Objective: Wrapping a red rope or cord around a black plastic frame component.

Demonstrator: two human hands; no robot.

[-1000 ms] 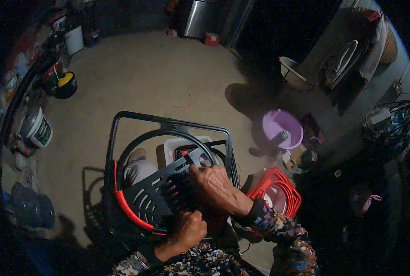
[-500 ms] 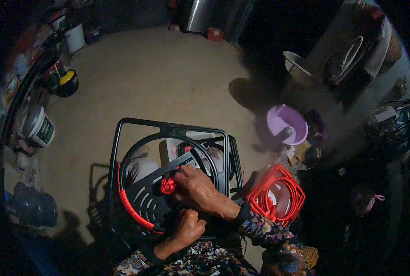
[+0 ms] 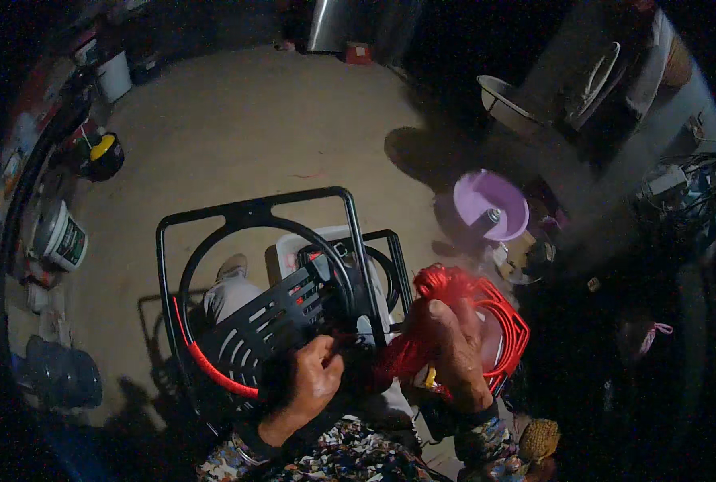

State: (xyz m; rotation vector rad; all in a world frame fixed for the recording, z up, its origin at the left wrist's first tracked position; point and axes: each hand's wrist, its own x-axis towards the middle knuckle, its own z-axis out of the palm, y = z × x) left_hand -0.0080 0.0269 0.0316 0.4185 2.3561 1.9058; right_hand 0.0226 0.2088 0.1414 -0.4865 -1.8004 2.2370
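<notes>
A black square frame with a round ring point(image 3: 255, 210) stands tilted in front of me. Bright red cord point(image 3: 217, 371) wraps the lower left part of its ring. My left hand point(image 3: 314, 381) is closed, fingers curled, at the ring's near side; what it pinches is hidden. To the right, my right hand point(image 3: 461, 357) is closed around a loose bundle of red cord point(image 3: 422, 337), smeared by motion. The bundle partly covers a red frame point(image 3: 520, 331) wound with cord. Inside the black ring shows a dark slotted panel point(image 3: 253, 321).
A purple basin point(image 3: 512, 217) with a can inside stands on the floor ahead right. A pale basin point(image 3: 507, 104) lies beyond it. White buckets point(image 3: 69, 241) and a blue water jug point(image 3: 61, 373) line the left side. Tangled cables point(image 3: 687, 189) lie far right.
My right hand has swung right, away from the black ring, drawing the red cord bundle out over the red frame. My left hand has shifted slightly left. The view has turned a little.
</notes>
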